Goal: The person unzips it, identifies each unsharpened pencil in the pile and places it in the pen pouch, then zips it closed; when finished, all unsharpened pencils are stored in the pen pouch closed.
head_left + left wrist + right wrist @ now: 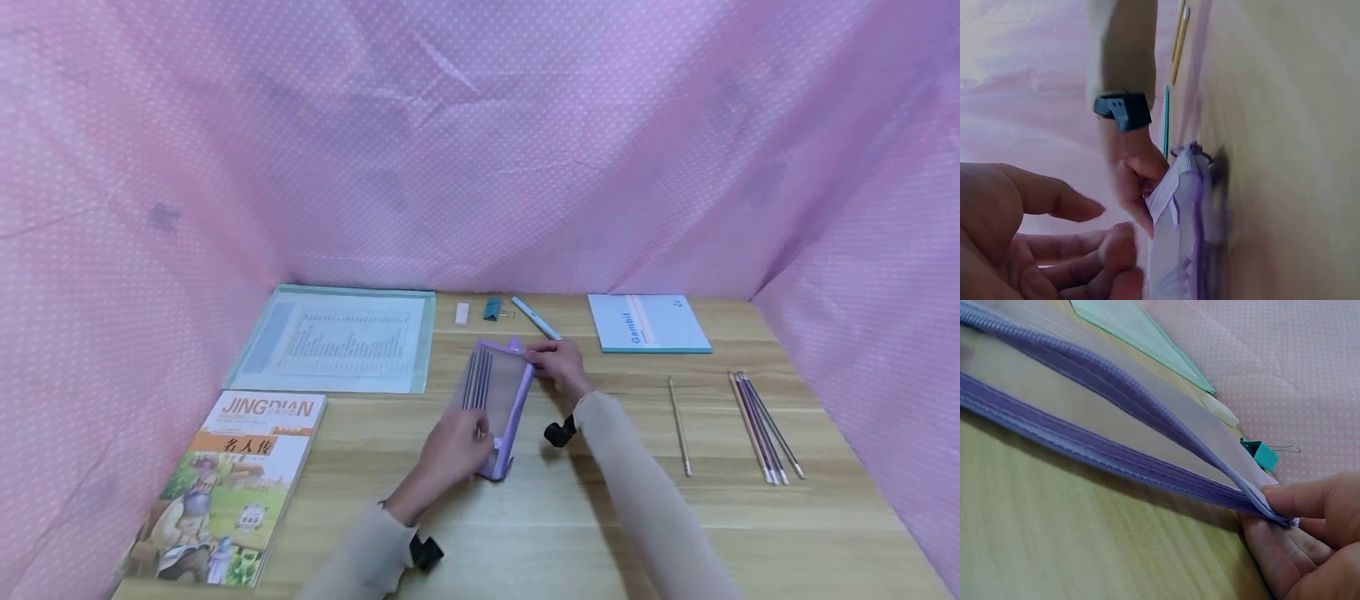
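Note:
A purple-edged mesh zip pouch lies on the table between the two hands. In the right wrist view its purple zipper gapes apart. My right hand pinches the far corner of the pouch between thumb and fingers. Several dark, slender pencils overlap the mesh along the left side. My left hand is over the near left part of the pouch, at the lower end of these pencils. Seen from the left wrist, its thumb stands apart from the loosely bent fingers.
One pencil and a bunch of several pencils lie to the right. Behind the pouch are an eraser, a teal binder clip and a light-blue pen. A notebook, a document folder and a magazine flank them.

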{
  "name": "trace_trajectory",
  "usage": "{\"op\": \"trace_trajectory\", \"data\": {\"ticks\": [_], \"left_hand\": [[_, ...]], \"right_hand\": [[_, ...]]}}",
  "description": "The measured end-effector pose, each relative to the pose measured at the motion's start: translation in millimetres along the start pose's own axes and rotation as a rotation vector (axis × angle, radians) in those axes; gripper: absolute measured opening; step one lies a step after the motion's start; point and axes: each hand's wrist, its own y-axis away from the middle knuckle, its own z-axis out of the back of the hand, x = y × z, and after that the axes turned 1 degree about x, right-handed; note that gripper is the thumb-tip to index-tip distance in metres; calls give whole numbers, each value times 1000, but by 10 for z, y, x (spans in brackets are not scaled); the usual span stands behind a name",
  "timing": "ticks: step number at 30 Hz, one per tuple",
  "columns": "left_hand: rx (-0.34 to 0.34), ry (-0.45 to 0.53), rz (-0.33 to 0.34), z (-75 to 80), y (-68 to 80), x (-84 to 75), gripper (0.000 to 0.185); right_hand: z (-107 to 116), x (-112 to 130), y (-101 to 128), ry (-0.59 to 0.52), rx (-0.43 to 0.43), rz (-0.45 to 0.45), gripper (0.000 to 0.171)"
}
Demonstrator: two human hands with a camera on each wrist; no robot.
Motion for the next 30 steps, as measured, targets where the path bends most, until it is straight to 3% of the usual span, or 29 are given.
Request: {"op": "trace_trajectory", "data": {"ticks": [5, 8, 11, 14, 20, 24, 30], "left_hand": [[148, 234, -39, 29, 317, 161, 11], [251, 417, 9, -30, 460, 234, 24], [297, 571, 80, -107, 531, 285, 34], [259, 656, 104, -149, 540, 323, 37], [146, 711, 124, -147, 519, 412, 41], [120, 747, 172, -138, 516, 447, 41], [25, 789, 253, -114, 515, 489, 43]], "right_hand": [[52, 18, 16, 15, -26, -19, 28], [66, 22, 14, 12, -23, -26, 29], [73, 22, 6, 10, -17, -24, 29], [74, 19, -1, 6, -18, -22, 30], [83, 16, 32, 2, -31, -24, 30], [104, -5, 76, 16, -19, -13, 30], [179, -85, 168, 85, 4, 23, 28]]}}
